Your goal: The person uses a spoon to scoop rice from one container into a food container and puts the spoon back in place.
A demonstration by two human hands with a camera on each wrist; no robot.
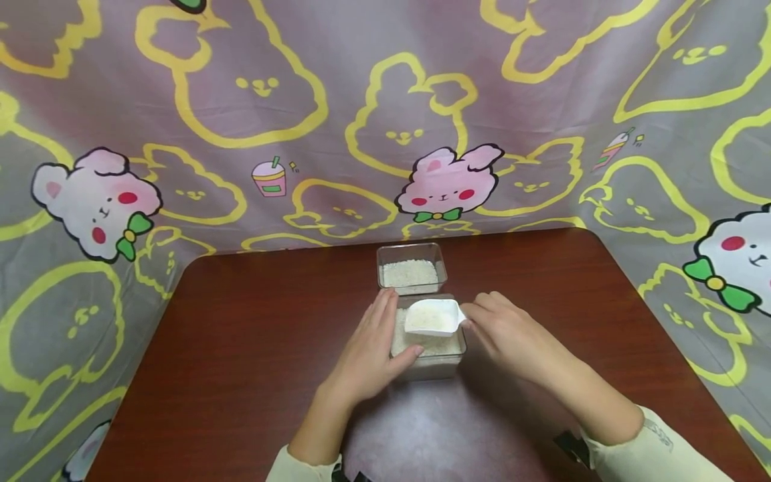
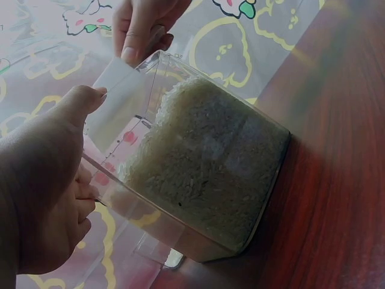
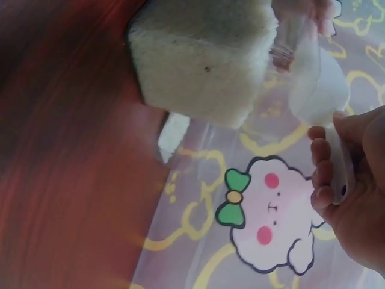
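Note:
A clear plastic container [image 1: 429, 368] filled with white rice [image 2: 210, 144] stands near the middle of the table. My left hand [image 1: 372, 355] holds it at the left side, fingers along the wall and thumb over the near rim. Above the rice, my right hand [image 1: 512, 338] grips a white scoop [image 1: 432, 317] by its handle [image 3: 341, 165], fingers curled round it. The scoop's bowl points left and carries some rice; it hangs over the container's opening. Part of the container's left rim is hidden behind my left hand.
A second clear container [image 1: 411, 253], with a lower level of rice, stands just behind the first. Both are on a dark reddish-brown table [image 1: 253, 348]. A patterned curtain [image 1: 337, 154] surrounds the table's back and sides.

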